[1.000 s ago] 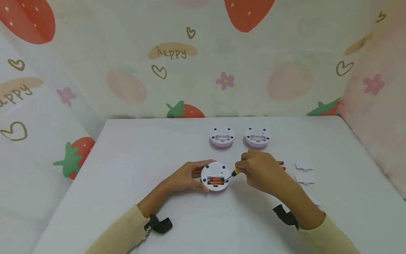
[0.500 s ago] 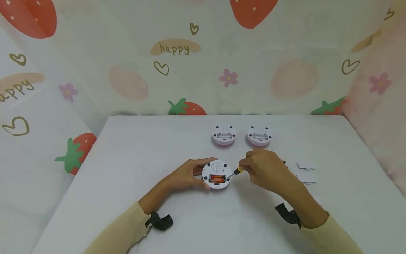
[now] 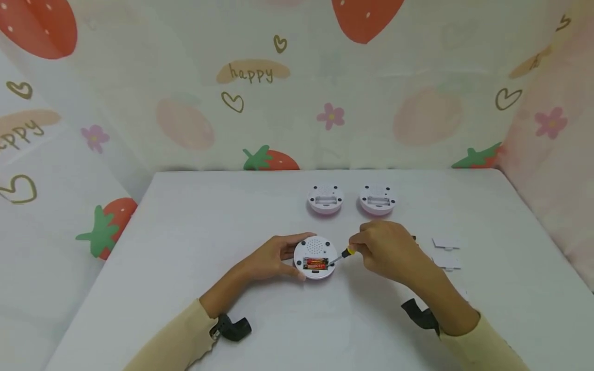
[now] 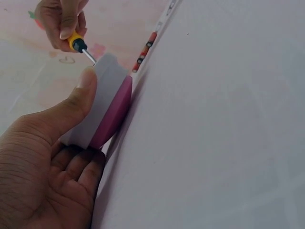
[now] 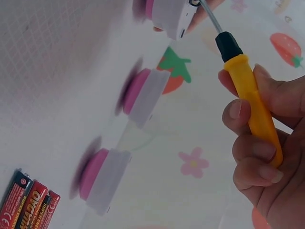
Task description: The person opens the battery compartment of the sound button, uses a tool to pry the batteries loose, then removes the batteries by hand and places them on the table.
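Note:
My left hand holds a round white device by its left side, thumb at the front rim and fingers behind. Its underside, with feet and a perforated patch, faces up; a pink part shows beneath. Red batteries lie in its uncovered compartment. In my right hand I grip a screwdriver with a yellow handle and dark collar, fingers curled round the handle. Its metal shaft slants down left to the right end of the compartment. Exactly what the tip touches is too small to tell.
Two similar devices, one on the left and one on the right, stand behind with compartments bare. Loose batteries lie right of them, mostly behind my right hand in the head view. White covers lie at the right, one partly hidden by the forearm.
My right hand has shifted slightly to the right with the screwdriver, its tip staying at the compartment's right end. The left hand and device keep their place; the head view wobbles a little.

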A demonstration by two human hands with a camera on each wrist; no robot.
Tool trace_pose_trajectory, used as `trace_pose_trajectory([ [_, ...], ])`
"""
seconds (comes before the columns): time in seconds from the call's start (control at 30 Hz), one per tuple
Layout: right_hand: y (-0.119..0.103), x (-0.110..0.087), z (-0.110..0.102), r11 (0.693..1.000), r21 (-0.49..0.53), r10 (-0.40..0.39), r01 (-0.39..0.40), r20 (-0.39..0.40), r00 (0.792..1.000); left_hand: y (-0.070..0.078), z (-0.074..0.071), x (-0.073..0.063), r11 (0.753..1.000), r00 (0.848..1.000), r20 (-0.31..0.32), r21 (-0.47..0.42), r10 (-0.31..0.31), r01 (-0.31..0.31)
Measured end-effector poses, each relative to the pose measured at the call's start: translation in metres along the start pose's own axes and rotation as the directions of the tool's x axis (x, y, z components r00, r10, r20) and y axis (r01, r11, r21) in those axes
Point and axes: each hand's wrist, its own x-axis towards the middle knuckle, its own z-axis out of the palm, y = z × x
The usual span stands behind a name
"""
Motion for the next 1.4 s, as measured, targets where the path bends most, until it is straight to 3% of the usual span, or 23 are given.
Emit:
trace_pose_trajectory([
  [1.4,-0.004,-0.001,-0.012,0.998,-0.037,0.047,-0.046,0.029,0.998,0.002,-0.002,0.000,0.998,0.999,-0.014,-0.025,-0.050,0.050],
])
